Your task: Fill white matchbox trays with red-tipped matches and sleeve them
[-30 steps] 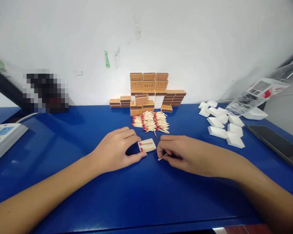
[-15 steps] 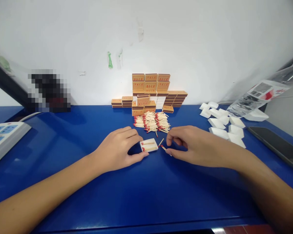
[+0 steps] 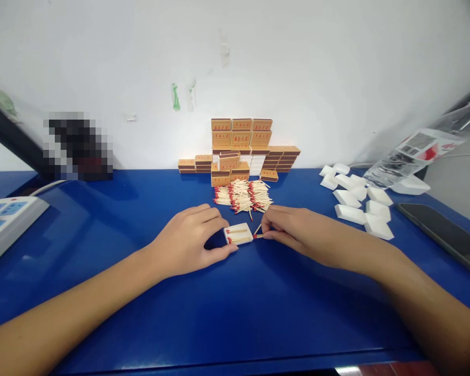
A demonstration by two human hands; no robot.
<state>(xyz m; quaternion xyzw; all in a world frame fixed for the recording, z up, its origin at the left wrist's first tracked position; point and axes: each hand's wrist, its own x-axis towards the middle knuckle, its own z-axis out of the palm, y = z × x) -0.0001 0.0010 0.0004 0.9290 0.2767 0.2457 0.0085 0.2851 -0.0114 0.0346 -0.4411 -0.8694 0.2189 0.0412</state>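
Observation:
A small white matchbox tray (image 3: pixel 247 230) lies on the blue table, with a few red-tipped matches (image 3: pixel 238 239) inside. My left hand (image 3: pixel 196 237) grips the tray's left end between thumb and fingers. Just right of the tray, my right hand (image 3: pixel 288 225) pinches a match (image 3: pixel 259 236) at the tabletop, its red head pointing left. Another match (image 3: pixel 257 228) lies slanted beside it. Behind the tray spreads a heap of loose matches (image 3: pixel 243 196), most with red heads to the left.
Matchboxes (image 3: pixel 241 138) are stacked against the wall. Several white trays (image 3: pixel 348 198) lie scattered at the right, near a black phone (image 3: pixel 442 230) and a tilted plastic bottle (image 3: pixel 415 149). A white power strip (image 3: pixel 18 219) stands at the left.
My right hand has moved slightly left and its fingers have closed on the match, which has turned nearly level. My left hand and the tray have stayed put.

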